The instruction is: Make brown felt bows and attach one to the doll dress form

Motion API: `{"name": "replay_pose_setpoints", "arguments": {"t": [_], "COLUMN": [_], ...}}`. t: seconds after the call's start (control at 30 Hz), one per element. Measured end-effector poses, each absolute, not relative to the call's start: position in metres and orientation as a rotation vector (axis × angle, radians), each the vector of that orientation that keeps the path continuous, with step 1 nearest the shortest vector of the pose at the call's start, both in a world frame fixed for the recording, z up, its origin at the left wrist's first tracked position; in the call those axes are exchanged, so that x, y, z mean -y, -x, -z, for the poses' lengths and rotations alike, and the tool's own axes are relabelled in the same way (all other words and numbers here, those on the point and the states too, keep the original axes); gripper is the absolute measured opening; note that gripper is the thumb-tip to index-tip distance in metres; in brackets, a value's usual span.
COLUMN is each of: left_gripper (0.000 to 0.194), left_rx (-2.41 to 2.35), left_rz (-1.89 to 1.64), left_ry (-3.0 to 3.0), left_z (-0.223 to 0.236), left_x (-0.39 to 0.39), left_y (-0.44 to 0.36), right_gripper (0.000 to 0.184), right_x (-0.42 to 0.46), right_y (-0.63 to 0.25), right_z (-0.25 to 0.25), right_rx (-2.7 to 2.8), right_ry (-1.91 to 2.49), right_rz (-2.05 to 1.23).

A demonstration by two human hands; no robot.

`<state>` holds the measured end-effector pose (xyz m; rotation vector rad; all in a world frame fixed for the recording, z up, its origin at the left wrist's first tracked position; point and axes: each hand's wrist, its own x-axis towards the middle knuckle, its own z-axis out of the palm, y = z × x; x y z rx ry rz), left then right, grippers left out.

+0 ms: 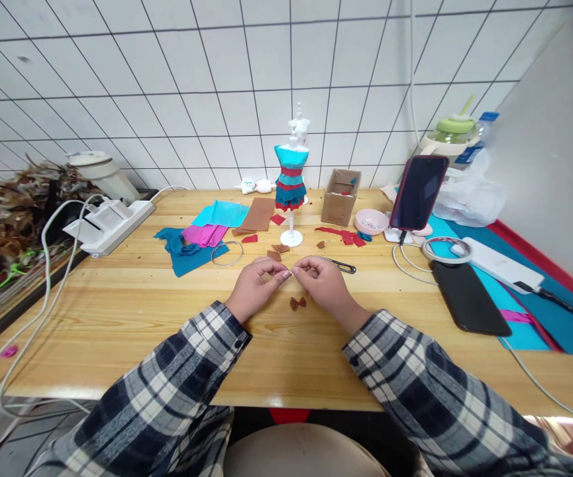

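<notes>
My left hand [260,283] and my right hand [320,281] meet above the table, thumbs and forefingers pinched close together. Whatever lies between the fingertips is too small to make out. Just below them on the wood lies a small brown bow [297,303] with a red middle. Beyond my left fingers are brown crepe pieces [280,248]. A small black cutter [343,265] rests partly behind my right hand. Farther back stands a white miniature dress form [291,237] wearing a layered teal and red dress [291,175].
Coloured crepe paper [221,213] and a ring [227,254] lie left. A cardboard box [338,207], a pink bowl [371,222] and a propped phone [419,192] stand right. Nearer are a black phone [469,298] and a white power bank [502,265]. A power strip [112,228] sits far left.
</notes>
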<state>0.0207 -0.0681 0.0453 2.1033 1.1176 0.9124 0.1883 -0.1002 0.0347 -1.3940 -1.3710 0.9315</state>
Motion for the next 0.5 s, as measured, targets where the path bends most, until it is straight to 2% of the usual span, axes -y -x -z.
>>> {"name": "replay_pose_setpoints", "arguments": {"t": [0.1,0.33,0.5], "left_gripper": [0.021,0.02,0.02], "left_rx": [-1.12,-1.055,-0.833], "left_rz": [-0.892,-0.858,-0.909], "left_ry": [-2.114,-2.065,-1.454], "left_z": [-0.046,-0.048,-0.04], "left_x": [0.068,0.068,0.074], "left_y": [-0.02,-0.018,-0.024], "right_gripper": [0.028,0.013,0.007], "right_x": [0.099,0.095,0.104], "right_y": [-0.191,-0.192,-0.188], "right_z": [-0.035,-0.028,-0.039], "right_rx": [1.387,1.553,1.715], "right_ry": [1.336,1.288,1.078], "right_rz": [-0.992,-0.975,-0.558]}}
